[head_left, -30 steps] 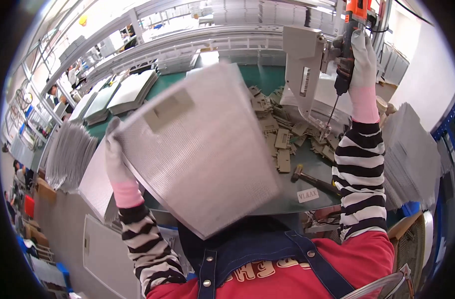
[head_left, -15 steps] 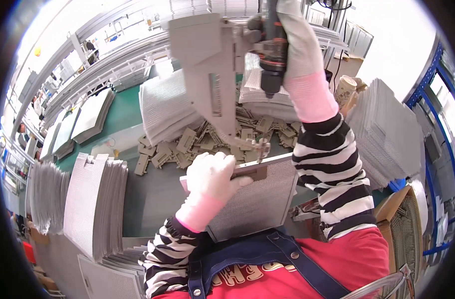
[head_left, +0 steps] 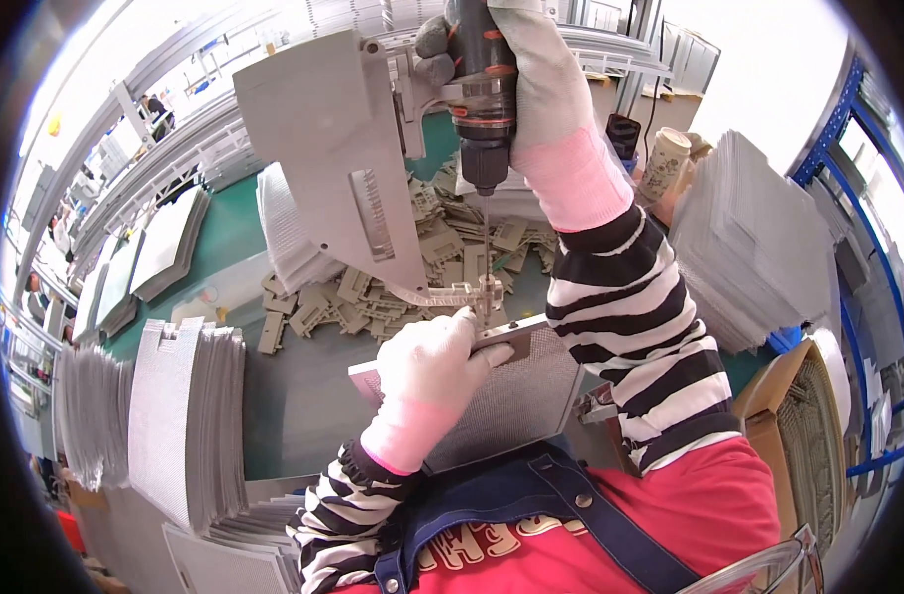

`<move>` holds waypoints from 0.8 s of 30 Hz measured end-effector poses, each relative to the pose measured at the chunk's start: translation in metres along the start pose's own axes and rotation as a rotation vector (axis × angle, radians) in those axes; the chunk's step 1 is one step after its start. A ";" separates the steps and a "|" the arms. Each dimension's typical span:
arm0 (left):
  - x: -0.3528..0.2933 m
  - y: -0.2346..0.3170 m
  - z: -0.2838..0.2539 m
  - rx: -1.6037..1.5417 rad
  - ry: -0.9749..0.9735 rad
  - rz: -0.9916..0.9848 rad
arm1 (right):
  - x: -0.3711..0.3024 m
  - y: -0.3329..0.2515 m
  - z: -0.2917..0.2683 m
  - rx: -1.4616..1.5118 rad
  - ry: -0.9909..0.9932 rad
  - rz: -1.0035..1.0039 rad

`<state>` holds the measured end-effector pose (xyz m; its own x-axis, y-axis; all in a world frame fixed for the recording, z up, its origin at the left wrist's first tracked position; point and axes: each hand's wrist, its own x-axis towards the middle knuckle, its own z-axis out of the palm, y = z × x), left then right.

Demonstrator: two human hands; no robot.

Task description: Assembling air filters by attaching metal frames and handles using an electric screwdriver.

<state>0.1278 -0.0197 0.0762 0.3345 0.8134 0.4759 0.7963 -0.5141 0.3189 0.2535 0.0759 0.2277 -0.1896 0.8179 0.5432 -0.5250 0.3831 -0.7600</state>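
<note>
Hands in white gloves number two. The right hand is closed around one electric screwdriver, its bit pointing down to a small metal bracket. The left hand presses with bent fingers on one mesh filter panel lying on the green bench. Three stacks of such panels stand around, and many loose grey brackets lie in one pile.

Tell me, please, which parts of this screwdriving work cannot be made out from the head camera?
- Head view: the driver bit's tip is too small to show a screw.
- The mesh filter panel is partly covered by the left hand.
- The power screwdriver is cut off by the top edge and wrapped by the right hand.
</note>
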 end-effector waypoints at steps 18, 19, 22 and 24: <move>-0.003 0.018 0.000 0.086 0.110 0.126 | -0.019 -0.023 0.017 -0.079 0.068 -0.039; -0.003 0.016 0.002 0.091 0.110 0.128 | -0.013 -0.014 0.008 -0.009 0.008 -0.084; -0.004 0.020 0.004 0.096 0.093 0.151 | -0.013 -0.010 -0.010 0.135 -0.200 0.006; -0.005 0.022 0.002 0.162 0.082 0.156 | -0.020 -0.003 -0.014 -0.033 -0.125 -0.099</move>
<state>0.1443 -0.0345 0.0792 0.4233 0.6990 0.5763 0.8108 -0.5762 0.1033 0.2710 0.0643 0.2142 -0.2408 0.7164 0.6549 -0.5191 0.4751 -0.7106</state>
